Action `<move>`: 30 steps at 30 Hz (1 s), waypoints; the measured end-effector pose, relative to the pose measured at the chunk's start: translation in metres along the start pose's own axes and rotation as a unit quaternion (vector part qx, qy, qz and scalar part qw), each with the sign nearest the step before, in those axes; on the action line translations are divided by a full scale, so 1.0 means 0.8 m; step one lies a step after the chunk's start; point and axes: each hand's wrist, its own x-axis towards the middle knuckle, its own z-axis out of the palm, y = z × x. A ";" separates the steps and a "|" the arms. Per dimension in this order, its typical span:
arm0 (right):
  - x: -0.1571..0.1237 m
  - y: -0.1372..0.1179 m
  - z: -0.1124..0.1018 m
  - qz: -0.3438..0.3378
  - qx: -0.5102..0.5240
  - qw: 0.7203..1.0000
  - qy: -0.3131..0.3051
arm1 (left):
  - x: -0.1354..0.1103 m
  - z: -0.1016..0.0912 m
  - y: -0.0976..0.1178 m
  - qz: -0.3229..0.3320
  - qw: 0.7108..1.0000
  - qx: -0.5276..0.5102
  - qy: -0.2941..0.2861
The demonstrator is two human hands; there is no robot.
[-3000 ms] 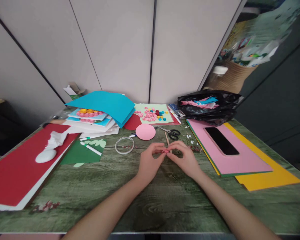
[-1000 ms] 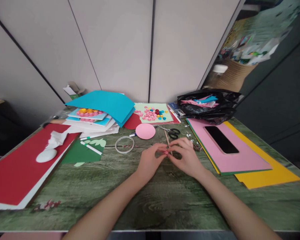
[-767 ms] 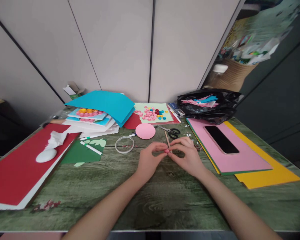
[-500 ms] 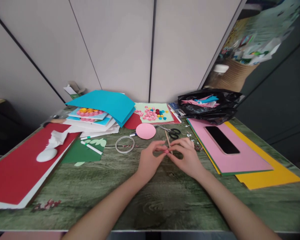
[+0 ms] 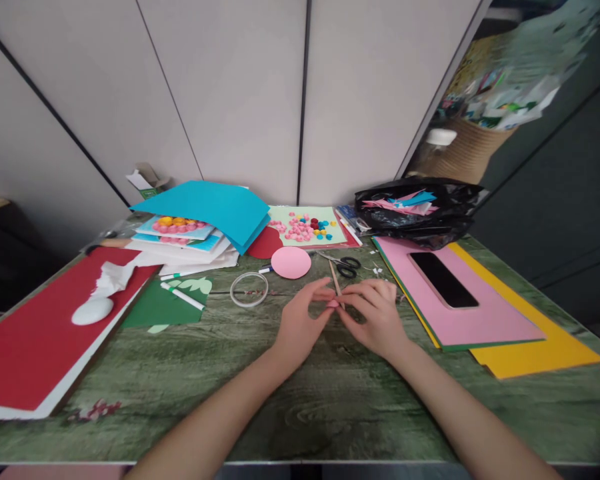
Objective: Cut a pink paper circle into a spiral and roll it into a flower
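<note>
Between both hands, over the middle of the table, is a small pink paper piece [image 5: 333, 304]. My left hand [image 5: 303, 321] pinches it between thumb and fingertips. From the other side, my right hand [image 5: 375, 313] also closes its thumb and fingers on it. A thin wooden stick [image 5: 335, 277] passes behind the fingertips; whether a hand touches it I cannot tell. Just beyond lie black-handled scissors [image 5: 349, 265] and a pink paper circle [image 5: 291, 263]. Small pink, yellow, blue and red paper pieces [image 5: 303, 231] rest on a pale green sheet [image 5: 285, 237] farther back.
Left of the hands lie a roll of tape [image 5: 250, 290], green paper [image 5: 153, 305] with markers, and red card [image 5: 35, 327]. Blue sheets [image 5: 207, 203] cover a stack behind. To the right are a phone [image 5: 443, 280] on pink paper [image 5: 495, 327] and a black plastic bag [image 5: 420, 230].
The fingers have shifted slightly around the pink paper piece, and it looks a little flatter or turned. The other things stay where they were.
</note>
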 end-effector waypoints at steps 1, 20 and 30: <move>0.000 0.000 -0.001 0.004 0.006 1.000 0.007 | 0.001 0.001 0.001 -0.007 1.000 -0.028 0.005; 0.003 -0.001 0.005 0.034 0.026 0.998 -0.043 | 0.000 -0.002 -0.004 0.015 0.995 0.100 -0.026; -0.001 0.003 0.005 -0.004 -0.012 0.999 -0.049 | -0.001 -0.006 -0.004 0.089 0.977 0.184 -0.057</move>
